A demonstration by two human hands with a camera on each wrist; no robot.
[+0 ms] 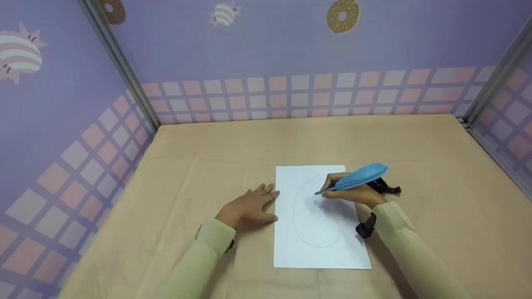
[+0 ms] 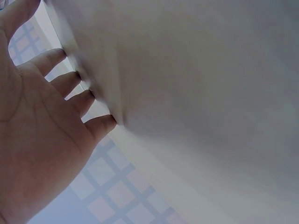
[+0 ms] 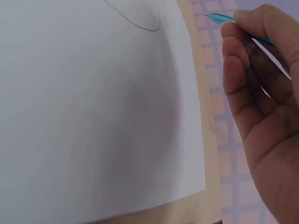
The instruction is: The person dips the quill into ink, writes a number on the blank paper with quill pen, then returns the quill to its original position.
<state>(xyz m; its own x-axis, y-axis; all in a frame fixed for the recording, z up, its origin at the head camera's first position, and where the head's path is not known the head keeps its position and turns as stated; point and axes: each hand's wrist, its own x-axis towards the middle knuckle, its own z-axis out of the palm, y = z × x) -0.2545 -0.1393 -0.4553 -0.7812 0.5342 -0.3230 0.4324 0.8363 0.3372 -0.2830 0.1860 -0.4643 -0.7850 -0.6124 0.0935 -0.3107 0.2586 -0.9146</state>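
Note:
A white sheet of paper (image 1: 307, 257) lies on the table, bearing a thin drawn line (image 1: 318, 246) that curves down and closes into a loop like a 6. My right hand (image 1: 349, 193) pinches a blue feather pen (image 1: 360, 176) between thumb and fingers, over the upper right of the sheet. In the right wrist view the pen's tip (image 3: 216, 18) shows raised off the paper. My left hand (image 1: 249, 207) rests with fingers spread at the sheet's left edge. The left wrist view shows its fingertips (image 2: 107, 122) touching down on the surface.
Behind the right hand lies a black object (image 1: 386, 189), partly hidden, its kind unclear. A beige cloth (image 1: 232, 145) covers the table. Patterned purple panels (image 1: 274, 50) stand at the back and sides, with metal posts (image 1: 120, 62) at the corners.

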